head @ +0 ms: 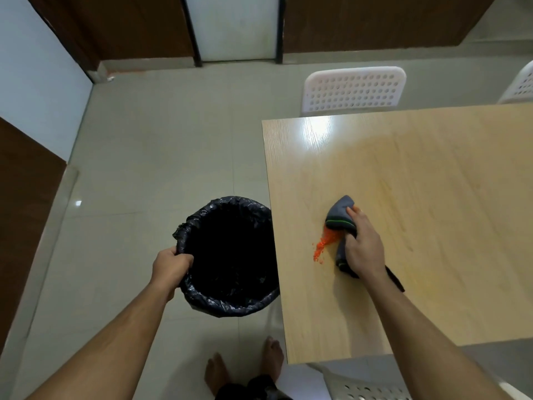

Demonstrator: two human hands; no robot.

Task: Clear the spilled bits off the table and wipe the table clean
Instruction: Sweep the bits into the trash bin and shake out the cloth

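Bin interior: I can't see inside the black-bagged round waste bin; it reads as solid dark.
Bin rim: its right side sits under the pale wooden counter edge.
Cloth: my right hand covers much of the grey cloth with green trim.
Spill: the orange spilled bits are too small to identify; some lie under the cloth.
Counter: cut off at the right edge.
Chair: the white perforated plastic chair shows only its backrest.

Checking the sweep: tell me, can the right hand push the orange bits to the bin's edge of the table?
Probably yes: the right hand presses a grey cloth against the orange bits, with bare table between them and the bin.
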